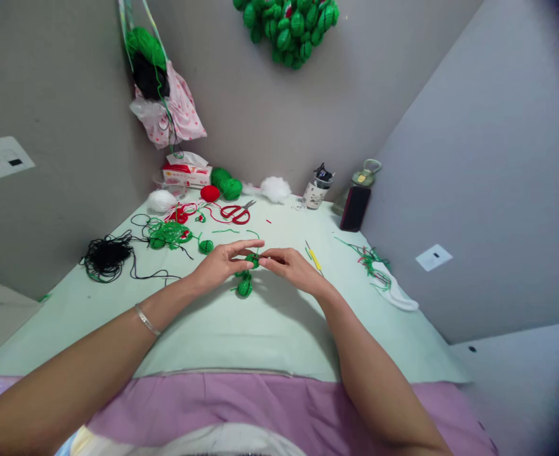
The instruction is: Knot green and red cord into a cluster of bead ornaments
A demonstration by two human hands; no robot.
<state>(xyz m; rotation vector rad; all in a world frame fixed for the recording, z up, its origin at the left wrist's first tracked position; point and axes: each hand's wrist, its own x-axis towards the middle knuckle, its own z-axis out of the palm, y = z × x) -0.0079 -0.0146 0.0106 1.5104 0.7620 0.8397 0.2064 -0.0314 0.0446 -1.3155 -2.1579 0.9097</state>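
Over the middle of the table, my left hand (223, 261) holds a small green crocheted piece (252, 259) with dark stripes between its thumb and fingers. My right hand (286, 263) is closed in a pinch at the right edge of that piece. A thin dark line shows by the right fingertips; whether it is yarn or a needle I cannot make out. Just below hangs or lies a green crocheted ball (244, 286) with a dark line, seemingly joined to the held piece. Another green ball (206, 246) rests left of my hands, and a yellow-handled crochet hook (314, 258) lies to the right.
Black yarn (108, 256), a green tangle (168, 233) and red-handled scissors (236, 214) lie left and behind. Along the back stand a tissue box (187, 175), white stuffing (276, 189), a cup (316, 192) and a phone (355, 208). Yarn scraps (373, 263) lie right.
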